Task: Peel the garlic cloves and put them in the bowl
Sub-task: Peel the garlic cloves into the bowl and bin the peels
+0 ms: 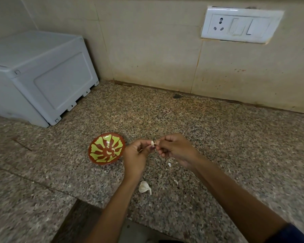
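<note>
A small white garlic clove [152,142] is held between my two hands above the granite counter. My left hand [136,155] pinches it from the left, and my right hand [174,147] pinches it from the right with fingertips at its end. Just to the left stands a small red bowl [93,151] with a yellow-green pattern, and peeled cloves [111,151] lie inside it. A piece of garlic bulb [144,187] with its papery skin lies on the counter below my left wrist.
Bits of garlic skin [169,164] are scattered on the speckled counter [218,146] under my hands. A grey plastic box [42,76] stands at the back left against the tiled wall. A white socket plate [240,25] is on the wall at the upper right.
</note>
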